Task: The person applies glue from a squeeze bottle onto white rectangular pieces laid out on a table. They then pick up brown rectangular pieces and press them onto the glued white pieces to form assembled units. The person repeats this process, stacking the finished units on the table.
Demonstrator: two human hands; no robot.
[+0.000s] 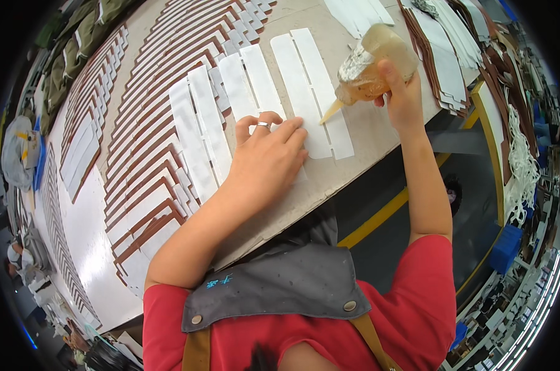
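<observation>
My right hand is wrapped round a squeeze bottle of amber liquid that looks like glue. The bottle tips downward, and its pointed yellowish nozzle meets or hovers just over a slit white strip; which of the two I cannot tell. On the table, my left hand rests with bent, slightly spread fingers by that strip's left edge, a ring on one finger. Its fingertips are partly hidden. More white strips lie side by side to the left of it, with another pair just beyond.
Overlapping rows of brown-edged white pieces cover the table's left side. At the far right are stacked brown and white pieces. Beyond the near table edge is floor with a yellow line. White cords hang at right.
</observation>
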